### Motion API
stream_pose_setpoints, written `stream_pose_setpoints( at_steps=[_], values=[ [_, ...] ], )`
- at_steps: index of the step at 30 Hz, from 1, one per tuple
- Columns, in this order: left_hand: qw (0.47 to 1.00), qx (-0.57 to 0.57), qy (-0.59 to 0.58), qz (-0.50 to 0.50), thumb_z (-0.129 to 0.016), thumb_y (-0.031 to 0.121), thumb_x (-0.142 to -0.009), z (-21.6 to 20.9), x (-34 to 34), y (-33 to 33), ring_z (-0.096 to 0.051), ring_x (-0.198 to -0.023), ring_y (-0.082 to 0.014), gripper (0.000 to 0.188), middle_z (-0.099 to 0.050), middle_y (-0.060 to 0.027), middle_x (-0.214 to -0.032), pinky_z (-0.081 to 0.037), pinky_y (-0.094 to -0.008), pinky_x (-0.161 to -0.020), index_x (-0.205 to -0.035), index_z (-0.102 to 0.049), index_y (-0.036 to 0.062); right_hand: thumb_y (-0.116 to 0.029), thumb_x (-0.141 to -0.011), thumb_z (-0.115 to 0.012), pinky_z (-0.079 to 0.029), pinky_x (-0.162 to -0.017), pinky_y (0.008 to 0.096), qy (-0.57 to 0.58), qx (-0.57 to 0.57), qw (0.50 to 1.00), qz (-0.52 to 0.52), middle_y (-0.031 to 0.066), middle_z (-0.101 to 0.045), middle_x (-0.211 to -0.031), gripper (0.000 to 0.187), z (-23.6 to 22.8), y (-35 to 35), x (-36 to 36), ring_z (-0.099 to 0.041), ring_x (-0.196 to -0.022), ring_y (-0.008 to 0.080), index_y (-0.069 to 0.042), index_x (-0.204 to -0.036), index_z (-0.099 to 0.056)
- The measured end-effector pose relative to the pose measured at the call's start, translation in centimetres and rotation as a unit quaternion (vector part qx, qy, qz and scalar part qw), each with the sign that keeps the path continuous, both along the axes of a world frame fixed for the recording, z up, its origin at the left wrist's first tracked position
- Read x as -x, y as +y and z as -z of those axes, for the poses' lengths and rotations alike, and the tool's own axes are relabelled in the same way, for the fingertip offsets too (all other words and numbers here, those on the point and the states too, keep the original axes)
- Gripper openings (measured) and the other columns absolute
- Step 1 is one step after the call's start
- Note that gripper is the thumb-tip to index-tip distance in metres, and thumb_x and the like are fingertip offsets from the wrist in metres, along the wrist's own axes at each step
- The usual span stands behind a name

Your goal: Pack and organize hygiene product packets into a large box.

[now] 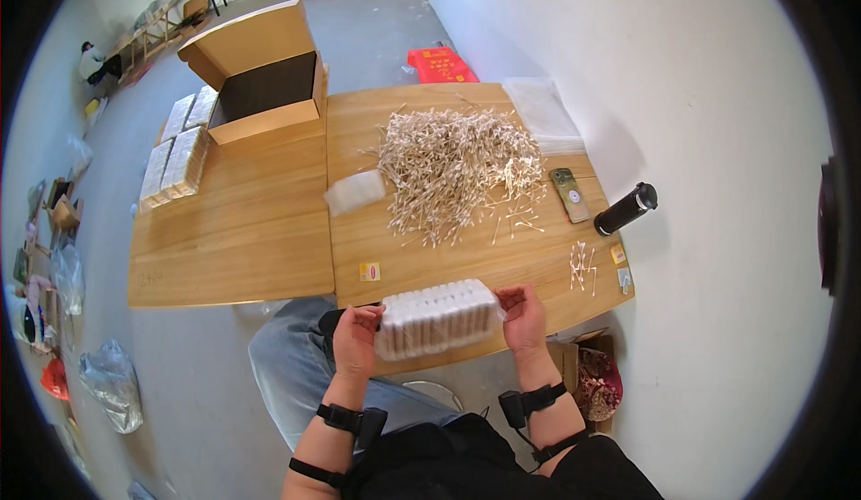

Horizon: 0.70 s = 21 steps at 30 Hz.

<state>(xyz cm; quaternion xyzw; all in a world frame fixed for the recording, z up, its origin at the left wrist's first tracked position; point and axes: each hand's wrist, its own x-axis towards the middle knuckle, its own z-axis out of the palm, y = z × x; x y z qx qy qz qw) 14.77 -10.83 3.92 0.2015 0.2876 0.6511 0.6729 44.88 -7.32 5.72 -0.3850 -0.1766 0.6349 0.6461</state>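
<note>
A long clear-wrapped pack of cotton swabs (438,321) is held level at the table's near edge. My left hand (356,337) pinches its left end, and the fingers of my right hand (523,317) are closed on the film at its right end. Beyond the pack lies a broad heap of loose cotton swabs (459,173). Left of the heap is a translucent whitish plastic packet (355,192); whether anything is inside, I cannot tell. Closer to my left hand lies a small yellow-and-white card (369,272).
Wrapped packs (184,159) stand at the far left beside an open cardboard box (269,110). On the right are a phone (569,197), a black bottle (625,210) and scattered swabs (583,268). Clear plastic sheets (543,116) lie by the wall. A person (94,65) sits far off.
</note>
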Motion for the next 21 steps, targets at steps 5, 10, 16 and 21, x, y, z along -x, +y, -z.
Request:
stream_pose_setpoints(
  at_steps=[5,10,16,21],
  values=[
    [0.959,0.179,0.219,-0.028,-0.038,0.037,-0.102,2.4,-2.4,-1.5,-0.039,-0.128,-0.0217,0.045,-0.045,-0.0109,-0.137,-0.027,-0.0347,-0.110,-0.131,-0.044,0.0028,-0.035,-0.102,-0.041,-0.040,-0.101,0.0335,-0.165,0.053,0.981,-0.090,0.0104,-0.053,-0.128,0.045,3.3,-1.2,0.7,-0.051,-0.117,0.0190,-0.002,-0.133,-0.046],
    [0.972,0.179,0.147,0.034,-0.037,0.041,-0.102,2.2,-3.6,-1.8,-0.020,-0.143,-0.0229,0.062,-0.023,-0.0137,-0.155,-0.017,-0.0347,-0.116,-0.149,-0.023,0.0022,-0.035,-0.103,-0.037,-0.030,-0.110,0.0340,-0.128,0.075,0.967,-0.209,0.0115,-0.040,-0.145,0.056,2.2,-2.7,1.6,-0.039,-0.132,0.0226,-0.001,-0.146,-0.030],
    [0.982,0.110,0.152,-0.007,-0.036,0.035,-0.103,0.7,-4.1,1.3,-0.021,-0.143,-0.0260,0.059,-0.025,-0.0164,-0.154,-0.017,-0.0333,-0.115,-0.148,-0.022,-0.0009,-0.033,-0.104,-0.034,-0.019,-0.115,0.0337,-0.231,-0.015,0.955,-0.186,0.0141,-0.028,-0.153,0.058,2.4,-0.9,1.4,-0.026,-0.141,0.0234,0.000,-0.149,-0.022],
    [0.920,0.097,0.378,0.025,-0.038,0.031,-0.103,5.5,-3.6,0.3,-0.031,-0.137,-0.0239,0.057,-0.032,-0.0166,-0.149,-0.023,-0.0308,-0.112,-0.148,-0.022,-0.0005,-0.029,-0.103,-0.037,-0.018,-0.115,0.0334,-0.448,-0.076,0.868,-0.199,0.0196,-0.025,-0.153,0.058,2.9,0.5,2.1,-0.023,-0.143,0.0272,0.004,-0.148,-0.020]
  ],
)
